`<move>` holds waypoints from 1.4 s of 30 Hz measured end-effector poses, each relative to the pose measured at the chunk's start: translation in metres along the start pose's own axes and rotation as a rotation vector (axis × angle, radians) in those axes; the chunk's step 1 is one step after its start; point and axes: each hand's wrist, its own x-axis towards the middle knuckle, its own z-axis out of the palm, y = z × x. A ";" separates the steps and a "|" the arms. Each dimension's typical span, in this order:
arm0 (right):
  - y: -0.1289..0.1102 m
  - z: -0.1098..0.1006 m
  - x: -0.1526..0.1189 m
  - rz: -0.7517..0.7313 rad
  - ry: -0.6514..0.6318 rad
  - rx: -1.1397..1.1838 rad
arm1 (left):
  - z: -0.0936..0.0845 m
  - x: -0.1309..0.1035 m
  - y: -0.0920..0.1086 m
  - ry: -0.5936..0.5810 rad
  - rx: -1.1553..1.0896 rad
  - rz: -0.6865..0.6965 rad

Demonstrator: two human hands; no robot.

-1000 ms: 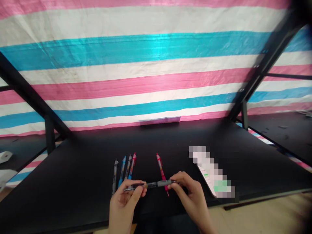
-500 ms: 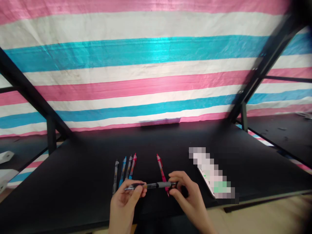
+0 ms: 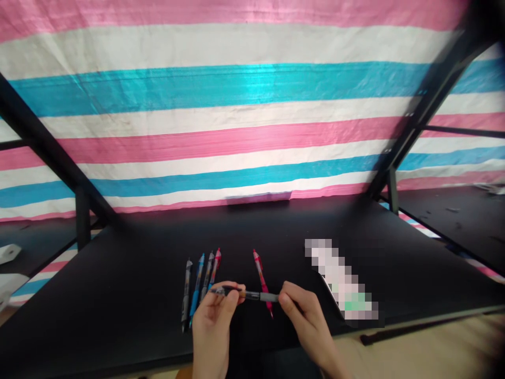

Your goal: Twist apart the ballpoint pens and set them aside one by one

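Observation:
A black and clear pen with a grey grip (image 3: pixel 252 296) is held level above the table between both hands. My left hand (image 3: pixel 219 316) pinches its clip end. At its other end my right hand (image 3: pixel 302 310) pinches the tip between thumb and forefinger; the tip itself is hidden. A pink pen (image 3: pixel 260 271) lies behind the held one, partly covered by it. Left of the hands lie a black and grey pen (image 3: pixel 187 295), a blue pen (image 3: pixel 196 289), another black pen (image 3: pixel 207 276) and a red-topped pen (image 3: pixel 215 265), side by side.
A blurred-out flat object (image 3: pixel 339 279) lies on the black table (image 3: pixel 150 263) at the right. Black frame bars (image 3: pixel 410 126) rise at both sides, with a striped sheet (image 3: pixel 236 137) behind. White objects (image 3: pixel 10 289) stand at the far left.
My left hand has moved right and slightly up with the pen. The fingers of my right hand have closed more tightly on the pen's tip end.

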 end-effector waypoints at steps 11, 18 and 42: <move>-0.008 -0.001 -0.001 -0.066 -0.061 0.109 | 0.025 0.017 0.021 -0.054 -0.093 0.036; -0.002 -0.002 0.000 0.038 0.002 0.208 | 0.009 0.037 0.049 -0.166 0.061 0.140; -0.005 0.011 0.010 0.185 0.138 0.023 | -0.005 0.065 0.076 -0.440 0.284 0.097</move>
